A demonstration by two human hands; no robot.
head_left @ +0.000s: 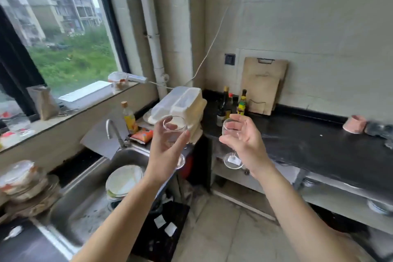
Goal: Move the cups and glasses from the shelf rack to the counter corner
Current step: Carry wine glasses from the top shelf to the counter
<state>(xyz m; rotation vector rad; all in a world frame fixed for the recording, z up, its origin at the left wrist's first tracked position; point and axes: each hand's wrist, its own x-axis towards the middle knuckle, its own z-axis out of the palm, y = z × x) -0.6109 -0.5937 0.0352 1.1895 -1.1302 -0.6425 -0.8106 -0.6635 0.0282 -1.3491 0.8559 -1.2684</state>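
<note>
My left hand (168, 147) grips a clear wine glass (174, 128) by its bowl, held upright above the sink's right edge. My right hand (244, 140) grips a second clear wine glass (232, 160), whose stem and foot hang below my fingers in front of the black counter (308, 147). The counter corner (214, 104) lies just behind both glasses. A pink cup (354, 124) stands upside down at the far right of the counter, beside blurred glassware (380, 130).
Dark bottles (231, 104) and a wooden cutting board (262, 85) fill the corner by the wall. Stacked white plastic containers (180, 106) sit left of it. A steel sink (93, 193) with a tap (113, 132) holds plates; more dishes (23, 183) pile at the left.
</note>
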